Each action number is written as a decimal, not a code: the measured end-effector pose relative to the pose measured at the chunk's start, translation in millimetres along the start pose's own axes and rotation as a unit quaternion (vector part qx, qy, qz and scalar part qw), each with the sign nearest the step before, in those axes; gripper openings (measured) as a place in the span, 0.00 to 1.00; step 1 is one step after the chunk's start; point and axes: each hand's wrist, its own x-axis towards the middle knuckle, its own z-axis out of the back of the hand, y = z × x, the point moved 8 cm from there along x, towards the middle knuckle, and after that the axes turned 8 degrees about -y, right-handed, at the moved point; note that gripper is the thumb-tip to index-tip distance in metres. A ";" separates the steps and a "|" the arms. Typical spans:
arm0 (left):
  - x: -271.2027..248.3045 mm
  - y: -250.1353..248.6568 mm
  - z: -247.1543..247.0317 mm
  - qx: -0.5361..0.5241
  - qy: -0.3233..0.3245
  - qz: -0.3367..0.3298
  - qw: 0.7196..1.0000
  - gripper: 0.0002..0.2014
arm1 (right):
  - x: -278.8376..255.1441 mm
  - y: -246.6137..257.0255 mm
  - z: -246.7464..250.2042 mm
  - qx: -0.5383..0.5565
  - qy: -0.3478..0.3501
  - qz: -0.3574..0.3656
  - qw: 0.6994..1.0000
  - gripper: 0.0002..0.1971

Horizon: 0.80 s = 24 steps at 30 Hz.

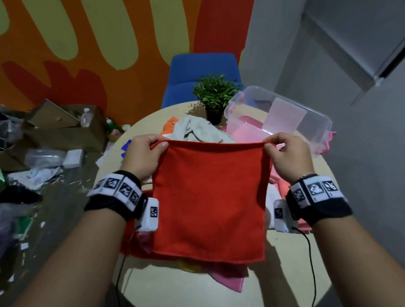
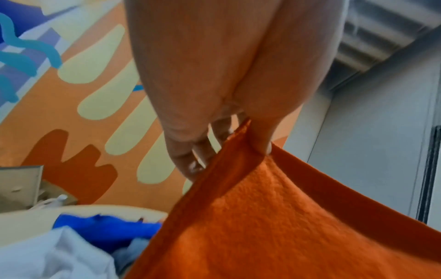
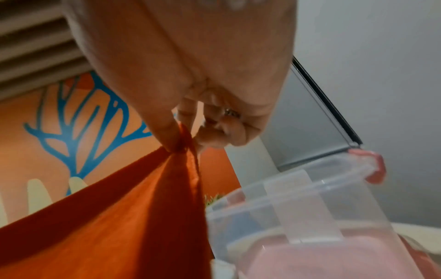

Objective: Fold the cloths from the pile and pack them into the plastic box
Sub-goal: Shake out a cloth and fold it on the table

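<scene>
Head view: red cloth (image 1: 209, 202) hangs spread above the table (image 1: 186, 295), in front of the pile of cloths (image 1: 194, 129); plastic box (image 1: 279, 112) stands open, far right. Left hand (image 1: 144, 157) and right hand (image 1: 289, 156) each pinch a top corner. Judged light, soft and limp; corners are the sound hold.

Left wrist view: thumb and fingers (image 2: 186, 160) closed narrowly on the hem.

Right wrist view: thumb and fingers (image 3: 188, 115) pinch the bunched corner, box just beside.
</scene>
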 end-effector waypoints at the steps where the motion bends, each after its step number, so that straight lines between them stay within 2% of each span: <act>1: 1.2 10.0 -5.2 0.012 -0.001 0.014 1.000 0.06 | 0.8 -6.6 -7.1 -0.012 0.002 -0.005 1.000 0.09; 4: -2.6 28.2 -12.8 0.060 0.007 0.016 0.998 0.06 | -8.4 -25.8 -20.5 -0.015 0.024 -0.028 0.999 0.10; 6: -11.5 38.0 -15.1 0.064 0.034 0.023 0.997 0.06 | -24.4 -44.2 -33.1 -0.026 0.083 -0.060 0.994 0.11; 8: -22.9 53.4 -20.3 0.088 0.099 0.036 0.990 0.09 | -43.2 -63.1 -48.6 -0.040 0.154 -0.052 0.986 0.14; 10: -39.5 73.1 -29.2 0.155 0.211 0.054 0.964 0.12 | -62.8 -82.6 -64.2 -0.074 0.227 -0.032 0.971 0.14; 12: -61.8 90.2 -38.4 0.214 0.329 0.075 0.917 0.12 | -80.6 -100.5 -76.8 -0.111 0.282 -0.024 0.953 0.09; 14: -79.2 101.2 -43.8 0.246 0.400 0.084 0.879 0.11 | -95.0 -115.3 -84.4 -0.133 0.318 -0.039 0.938 0.06; 16: -88.1 107.5 -47.0 0.267 0.416 0.091 0.865 0.10 | -104.4 -123.6 -87.4 -0.140 0.341 -0.063 0.927 0.08; 19: -93.5 113.3 -48.0 0.289 0.407 0.107 0.860 0.08 | -113.1 -127.0 -88.6 -0.155 0.360 -0.085 0.916 0.12; 22: -105.8 114.7 -53.3 0.250 0.462 0.123 0.842 0.05 | -127.1 -129.5 -94.8 -0.191 0.404 -0.086 0.891 0.11; 23: -106.3 113.9 -56.1 0.229 0.463 0.120 0.848 0.05 | -133.0 -130.3 -96.5 -0.206 0.424 -0.094 0.877 0.09; 24: -100.1 112.1 -57.8 0.212 0.426 0.111 0.872 0.06 | -138.5 -132.0 -97.6 -0.214 0.442 -0.109 0.865 0.08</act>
